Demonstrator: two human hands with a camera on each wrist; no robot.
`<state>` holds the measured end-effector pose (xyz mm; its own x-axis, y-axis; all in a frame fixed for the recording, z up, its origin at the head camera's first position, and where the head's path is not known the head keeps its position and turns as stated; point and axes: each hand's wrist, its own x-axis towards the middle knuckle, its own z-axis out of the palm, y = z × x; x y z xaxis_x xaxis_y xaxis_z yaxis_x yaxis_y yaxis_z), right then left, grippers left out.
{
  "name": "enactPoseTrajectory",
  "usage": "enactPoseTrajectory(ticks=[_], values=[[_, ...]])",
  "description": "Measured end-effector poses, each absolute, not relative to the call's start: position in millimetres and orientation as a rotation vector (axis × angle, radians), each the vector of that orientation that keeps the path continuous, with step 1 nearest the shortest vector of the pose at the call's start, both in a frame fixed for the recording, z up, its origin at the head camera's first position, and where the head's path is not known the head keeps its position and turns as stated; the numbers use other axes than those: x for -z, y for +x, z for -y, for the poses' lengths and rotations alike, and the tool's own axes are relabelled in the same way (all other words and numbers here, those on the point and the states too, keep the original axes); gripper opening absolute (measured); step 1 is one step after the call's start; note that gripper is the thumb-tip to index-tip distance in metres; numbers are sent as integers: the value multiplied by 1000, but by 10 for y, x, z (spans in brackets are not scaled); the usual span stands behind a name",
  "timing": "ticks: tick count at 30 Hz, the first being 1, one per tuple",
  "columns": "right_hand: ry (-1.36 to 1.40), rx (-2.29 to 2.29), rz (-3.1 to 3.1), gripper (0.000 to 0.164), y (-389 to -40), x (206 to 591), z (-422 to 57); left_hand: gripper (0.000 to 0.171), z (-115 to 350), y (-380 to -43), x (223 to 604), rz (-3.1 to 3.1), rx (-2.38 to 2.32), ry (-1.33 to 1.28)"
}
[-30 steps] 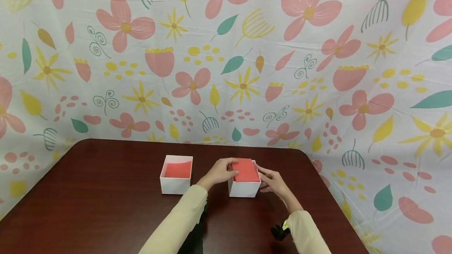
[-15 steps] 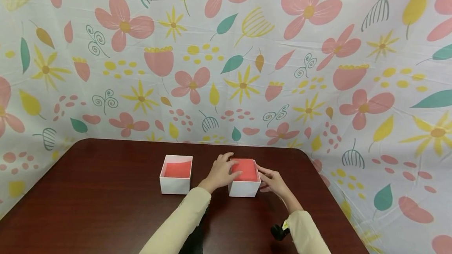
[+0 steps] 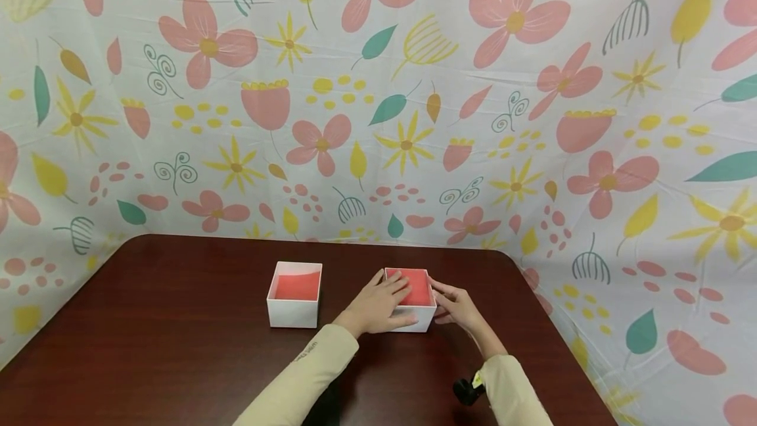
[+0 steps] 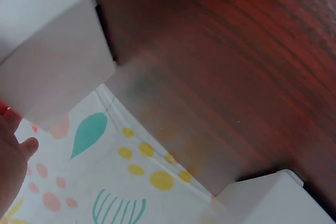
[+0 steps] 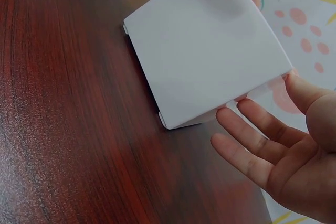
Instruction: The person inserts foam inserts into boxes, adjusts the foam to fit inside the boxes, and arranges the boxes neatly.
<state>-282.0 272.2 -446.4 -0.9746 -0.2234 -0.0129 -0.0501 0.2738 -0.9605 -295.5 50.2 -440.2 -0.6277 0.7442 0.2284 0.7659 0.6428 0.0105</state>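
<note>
Two white open-topped boxes stand on the table. In the right box (image 3: 412, 319) lies a flat red piece (image 3: 418, 284), below the rim; its material is unclear. My left hand (image 3: 375, 304) reaches over that box from the left, fingers extended onto the red piece, thumb along the front. The left wrist view shows only part of this hand (image 4: 11, 163) beside the white wall. My right hand (image 5: 294, 166) touches the same box's right side, thumb at the rim corner and fingers loosely extended against the wall.
The left box (image 3: 294, 313) holds a similar red piece (image 3: 298, 286) low inside it. Both rest on a dark brown wooden table (image 3: 177, 321). A floral cloth (image 3: 378, 117) hangs behind the table. A black device (image 3: 468, 390) sits by my right wrist.
The red piece has sunk from above the right box's rim to inside it. My left hand has gone from holding its left edge to lying over it. The right hand stays put.
</note>
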Motion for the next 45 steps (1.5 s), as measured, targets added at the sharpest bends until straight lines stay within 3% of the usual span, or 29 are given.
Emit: enactPoseTrajectory(ticks=[27, 38, 45], values=[[-339, 1800, -2392, 44, -2825, 4484, -2735, 68, -687, -3019, 4374, 2645, -91, -1282], [-333, 1804, -2395, 44, -2803, 4469, -2730, 47, -589, -3013, 4426, 2369, 78, -1296], [-321, 1797, -2401, 44, -2808, 4484, -2735, 54, -594, -3029, 4416, 2406, 119, -1280]])
